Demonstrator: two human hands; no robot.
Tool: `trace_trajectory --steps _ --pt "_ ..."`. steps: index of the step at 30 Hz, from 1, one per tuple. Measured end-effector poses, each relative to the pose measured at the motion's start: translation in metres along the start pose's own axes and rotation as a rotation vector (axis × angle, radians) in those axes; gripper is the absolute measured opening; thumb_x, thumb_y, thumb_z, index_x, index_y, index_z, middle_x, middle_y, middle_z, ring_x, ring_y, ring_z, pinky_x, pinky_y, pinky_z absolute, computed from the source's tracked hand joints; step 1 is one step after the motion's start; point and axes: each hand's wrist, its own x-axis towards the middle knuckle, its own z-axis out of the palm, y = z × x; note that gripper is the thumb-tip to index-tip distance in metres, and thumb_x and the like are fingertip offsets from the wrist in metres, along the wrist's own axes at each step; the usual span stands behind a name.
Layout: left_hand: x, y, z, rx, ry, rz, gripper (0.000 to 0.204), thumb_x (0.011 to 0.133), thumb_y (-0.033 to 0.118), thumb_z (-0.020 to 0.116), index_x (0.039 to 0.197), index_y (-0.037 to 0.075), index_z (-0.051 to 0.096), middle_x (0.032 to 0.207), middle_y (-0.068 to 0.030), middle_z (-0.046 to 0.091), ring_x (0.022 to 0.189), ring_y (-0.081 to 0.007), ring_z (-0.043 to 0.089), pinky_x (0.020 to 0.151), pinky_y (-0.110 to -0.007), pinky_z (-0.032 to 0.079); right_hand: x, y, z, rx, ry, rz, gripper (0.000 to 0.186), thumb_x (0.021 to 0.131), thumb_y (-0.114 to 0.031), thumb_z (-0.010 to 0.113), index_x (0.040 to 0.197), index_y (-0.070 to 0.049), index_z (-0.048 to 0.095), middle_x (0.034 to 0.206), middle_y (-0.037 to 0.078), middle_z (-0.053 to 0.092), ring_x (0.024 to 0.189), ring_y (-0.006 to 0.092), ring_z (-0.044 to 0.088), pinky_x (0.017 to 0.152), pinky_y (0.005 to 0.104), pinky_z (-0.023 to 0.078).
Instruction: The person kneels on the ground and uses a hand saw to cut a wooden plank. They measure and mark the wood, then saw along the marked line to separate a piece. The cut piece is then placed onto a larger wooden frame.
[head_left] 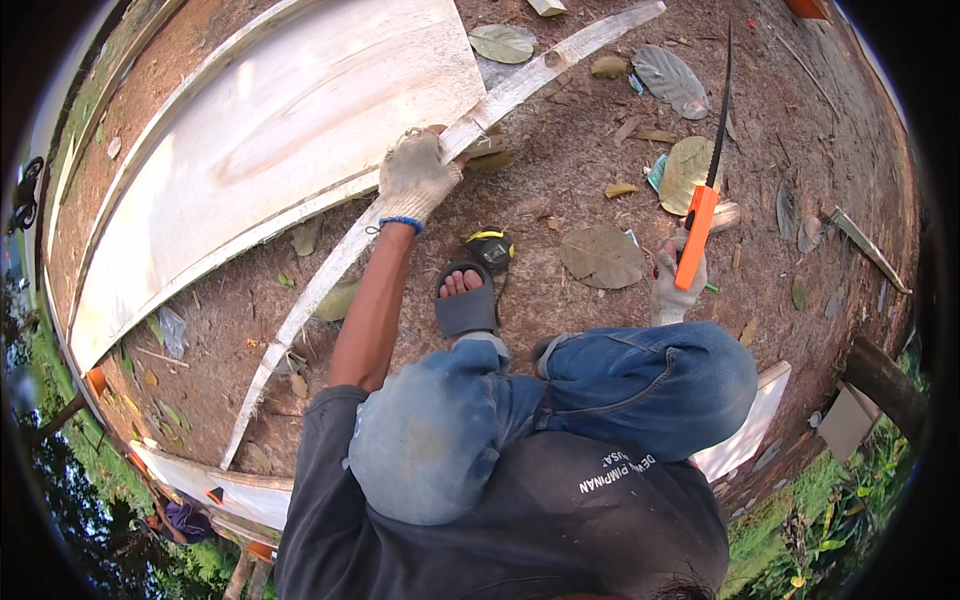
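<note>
My left hand (416,178), in a knitted work glove with a blue cuff, is closed round a long pale wooden strip (520,88). The strip runs slantwise past the corner of a large plywood panel (330,90); the fisheye view bends it. On the right, my right hand (676,288), also gloved, grips a handsaw (700,230) by its orange handle. Its dark toothed blade points away from me, apart from the strip. Part of the right hand is hidden behind the handle. Beside my sandalled foot sits a black and yellow tape measure (490,246).
Large dry leaves (603,256) and wood scraps litter the brown dirt ground. A short wooden piece (722,216) lies beside the saw handle, and a curved wood offcut (868,248) farther right. A pale board (745,425) lies by my knee. Another person (183,520) is at lower left.
</note>
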Motion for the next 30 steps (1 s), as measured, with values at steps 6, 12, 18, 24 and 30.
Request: trace_trajectory --steps 6,12,18,24,30 --pt "0.003 0.013 -0.016 -0.059 -0.027 0.003 0.045 0.087 0.035 0.076 0.123 0.010 0.068 0.110 -0.0166 0.075 0.110 -0.0321 0.071 0.094 -0.044 0.057 0.008 -0.023 0.019 0.216 -0.162 -0.073 0.042 0.085 -0.001 0.069 0.126 -0.002 0.059 0.106 0.002 0.060 0.093 0.0146 0.061 0.086 0.0280 0.053" --pt "-0.003 0.005 -0.035 -0.085 -0.142 -0.023 0.043 0.081 0.020 0.070 0.121 0.007 0.067 0.113 -0.0194 0.073 0.111 -0.0341 0.070 0.099 -0.045 0.054 0.005 0.051 0.030 0.237 0.003 0.277 0.041 0.093 -0.014 0.068 0.130 -0.001 0.057 0.099 0.005 0.061 0.087 0.0155 0.061 0.079 0.0323 0.053" --pt "-0.021 -0.047 -0.001 -0.080 0.226 0.151 0.087 0.073 0.053 0.088 0.140 0.005 0.057 0.118 -0.0237 0.070 0.114 -0.0355 0.069 0.101 -0.045 0.053 0.007 0.054 -0.011 0.176 0.261 0.690 0.045 0.098 -0.024 0.067 0.134 0.002 0.055 0.099 0.006 0.062 0.084 0.0187 0.059 0.075 0.0372 0.052" --pt "-0.078 -0.108 -0.041 -0.241 -0.188 -0.221 0.091 0.069 0.061 0.088 0.133 0.000 0.062 0.115 -0.0253 0.072 0.111 -0.0363 0.070 0.096 -0.047 0.054 -0.016 0.094 -0.019 0.104 0.258 0.650 0.048 0.092 -0.027 0.072 0.125 0.004 0.057 0.093 0.009 0.063 0.076 0.0229 0.060 0.072 0.0399 0.052" --pt "-0.088 -0.152 -0.024 -0.163 -0.329 -0.144 0.056 0.073 0.046 0.081 0.100 -0.002 0.074 0.101 -0.0283 0.074 0.100 -0.0418 0.072 0.088 -0.049 0.056 -0.014 0.097 -0.003 -0.292 -0.196 0.682 0.067 0.077 -0.033 0.081 0.126 0.006 0.058 0.117 0.025 0.063 0.098 0.0352 0.066 0.088 0.0446 0.053"
